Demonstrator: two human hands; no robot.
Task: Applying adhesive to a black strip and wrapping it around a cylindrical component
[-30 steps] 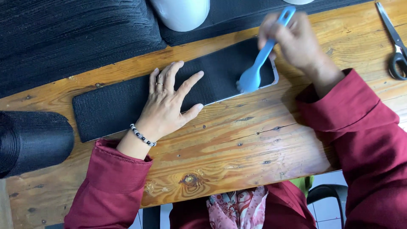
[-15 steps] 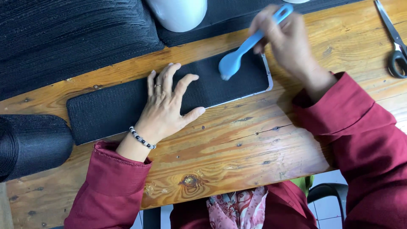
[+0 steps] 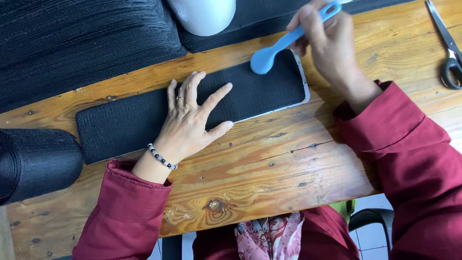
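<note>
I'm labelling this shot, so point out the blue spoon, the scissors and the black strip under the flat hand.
blue spoon [image 3: 263, 59], head view, on its bowl.
scissors [image 3: 451, 72], head view, on the dark handle loop.
black strip [image 3: 120, 126], head view, on its bare left part.

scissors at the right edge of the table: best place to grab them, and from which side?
Judging by pose, take the scissors at the dark handle loops, which lie nearest the table's right edge, coming from above. They lie flat on the wooden table, blades pointing away toward the far edge, with bare wood around the loops.
</note>
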